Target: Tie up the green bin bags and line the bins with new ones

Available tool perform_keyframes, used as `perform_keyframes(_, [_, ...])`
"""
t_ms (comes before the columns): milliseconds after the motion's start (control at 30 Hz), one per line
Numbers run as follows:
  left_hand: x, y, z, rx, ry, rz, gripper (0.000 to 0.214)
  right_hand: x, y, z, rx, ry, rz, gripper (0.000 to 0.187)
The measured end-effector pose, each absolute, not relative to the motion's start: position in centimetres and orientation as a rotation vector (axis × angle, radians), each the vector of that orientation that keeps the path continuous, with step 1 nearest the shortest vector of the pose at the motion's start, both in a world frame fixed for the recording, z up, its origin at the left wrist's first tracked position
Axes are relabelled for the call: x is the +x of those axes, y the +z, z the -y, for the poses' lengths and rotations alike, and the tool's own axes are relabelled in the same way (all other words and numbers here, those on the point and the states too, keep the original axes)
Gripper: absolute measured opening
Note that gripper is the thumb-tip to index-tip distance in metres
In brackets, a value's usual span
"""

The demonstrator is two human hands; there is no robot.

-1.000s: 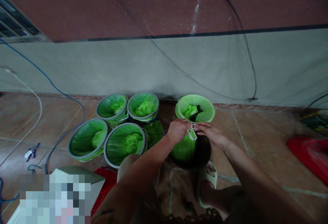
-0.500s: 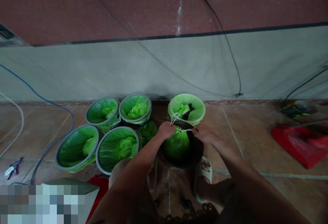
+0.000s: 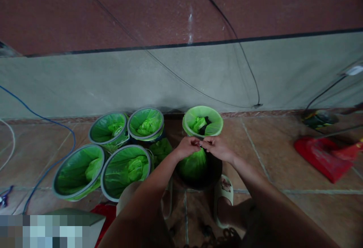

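A gathered green plastic bag [image 3: 194, 166] sits inside a dark round bin [image 3: 214, 172] between my feet. My left hand [image 3: 186, 146] and my right hand [image 3: 217, 148] meet over the bag's neck, fingers pinched together on its white drawstring, most of which the fingers hide. Just behind, against the wall, stands a light green bin [image 3: 217, 125] lined with green plastic and holding a crumpled bag and something black. Left of my arms, several grey-rimmed bins [image 3: 102, 182] have green liners with bunched plastic inside.
Another green bag [image 3: 161, 149] lies beside the grey-rimmed bins. A red dustpan [image 3: 313, 157] is on the tiles at right. A blue cable [image 3: 74, 138] crosses the floor at left, and thin dark cables hang along the wall [image 3: 119, 81]. My feet wear light slippers [image 3: 227, 210].
My hands have come together over the bag's neck from being apart. The white drawstring loops that stood out between them are now mostly hidden. The view has shifted slightly.
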State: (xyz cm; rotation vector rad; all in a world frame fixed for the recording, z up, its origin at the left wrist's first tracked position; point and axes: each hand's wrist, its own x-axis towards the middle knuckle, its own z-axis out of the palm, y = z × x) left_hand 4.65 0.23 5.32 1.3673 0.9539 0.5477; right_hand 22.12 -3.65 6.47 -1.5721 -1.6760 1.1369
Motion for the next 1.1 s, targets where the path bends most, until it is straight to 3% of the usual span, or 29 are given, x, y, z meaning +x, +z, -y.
perform_keyframes(300, [4.9,5.7,0.3,1.557,0.514,-0.916,0.023,20.8,7.6,3.8,-1.487,1.526,1.012,0.062])
perform_keyframes(600, [5.1,4.9,0.2,1.538,0.533,-0.993,0.018,21.0,6.1,3.7,-1.583,1.519,1.167,0.063])
perform_keyframes(900, [4.7,5.9,0.2,0.92,0.586,-1.118,0.005,21.1,6.8,3.7,-1.539,1.539,1.008,0.052])
perform_keyframes(1100, [4.2,5.6,-0.2,1.382,0.613,-1.155,0.006,21.1,6.7,4.0,-1.66,1.599,1.129,0.028])
